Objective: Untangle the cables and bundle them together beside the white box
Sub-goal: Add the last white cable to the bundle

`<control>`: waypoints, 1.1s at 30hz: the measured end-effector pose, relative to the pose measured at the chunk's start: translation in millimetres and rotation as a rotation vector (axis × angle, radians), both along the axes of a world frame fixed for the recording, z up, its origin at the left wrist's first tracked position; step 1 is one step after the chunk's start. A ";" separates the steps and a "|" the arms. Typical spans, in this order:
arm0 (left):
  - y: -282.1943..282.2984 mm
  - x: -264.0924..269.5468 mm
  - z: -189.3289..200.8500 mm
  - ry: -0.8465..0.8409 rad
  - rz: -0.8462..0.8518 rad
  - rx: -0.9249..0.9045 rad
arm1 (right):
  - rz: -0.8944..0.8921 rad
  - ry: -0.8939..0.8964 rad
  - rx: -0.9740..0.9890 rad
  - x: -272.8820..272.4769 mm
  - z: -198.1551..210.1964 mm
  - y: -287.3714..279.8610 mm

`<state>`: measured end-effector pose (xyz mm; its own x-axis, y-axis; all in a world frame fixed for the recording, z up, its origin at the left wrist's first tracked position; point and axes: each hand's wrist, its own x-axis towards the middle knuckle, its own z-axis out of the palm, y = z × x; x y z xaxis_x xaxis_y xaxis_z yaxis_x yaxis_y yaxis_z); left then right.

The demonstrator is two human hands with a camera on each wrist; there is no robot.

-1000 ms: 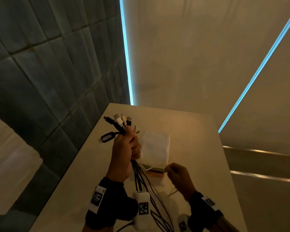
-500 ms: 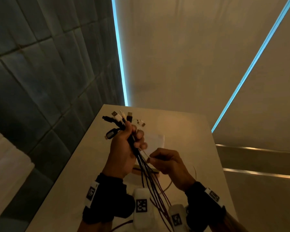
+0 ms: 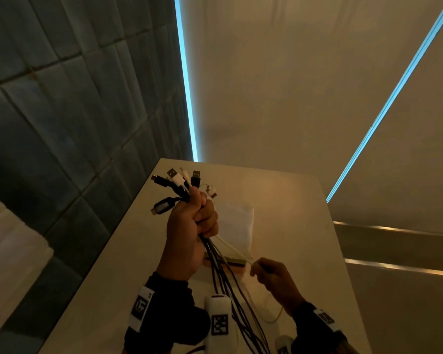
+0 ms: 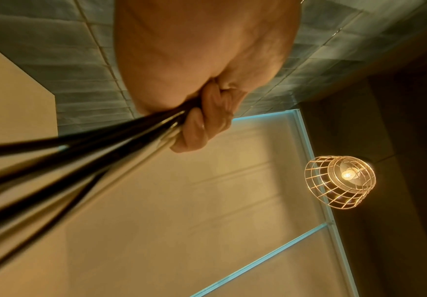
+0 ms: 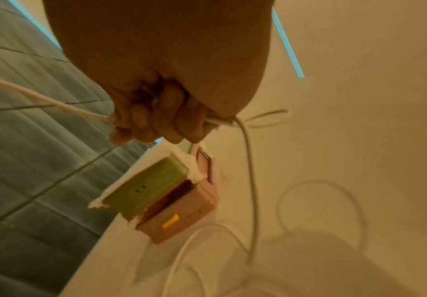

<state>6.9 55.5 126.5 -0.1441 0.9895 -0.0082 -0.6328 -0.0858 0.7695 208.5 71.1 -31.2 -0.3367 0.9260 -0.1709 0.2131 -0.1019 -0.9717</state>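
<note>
No readable brand or writing anywhere, just black-and-white square marker tags [image 3: 141, 306] on the wrist bands, and two tiny dark marks on the green side of the white box [image 5: 146, 187], too small to read.

The left hand [image 3: 187, 236] is fisted tight around a bundle of mostly black cables [image 3: 225, 279], held up above the beige table [image 3: 292, 226] on the near-left side of the box. The plug ends [image 3: 182, 181] fan out over the top of the fist, a mix of black and white USB-type connectors, plus a black oval-looking tag or plug sticking out to the left. The rest of the bundle hangs down from the fist toward the person. In the left wrist view the fingers [image 4: 202, 124] are curled hard round the dark strands.

The right hand [image 3: 274, 279] sits nearer the person than the box and pinches a single thin white cable [image 3: 237, 250], fingers [image 5: 156, 122] curled in around it. That cable runs taut from the left fist to the right fingertips, then drops in loose loops onto the table in front of the box.

The box itself sits on the table behind the hands, on top of a pinkish block with a small yellow tab [image 5: 170, 221].

A wire-cage pendant lamp [image 4: 339, 181] glows overhead.
</note>
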 end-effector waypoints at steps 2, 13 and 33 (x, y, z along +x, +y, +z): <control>-1.6 -2.3 1.8 0.021 0.014 -0.008 | 0.001 -0.092 -0.019 5.5 -15.0 0.0; -4.1 5.1 -5.0 0.407 0.133 -0.246 | -0.150 0.199 0.001 -13.0 60.8 15.0; -10.5 9.4 7.6 -0.051 -0.026 -0.043 | 0.006 0.166 0.067 5.3 44.3 2.3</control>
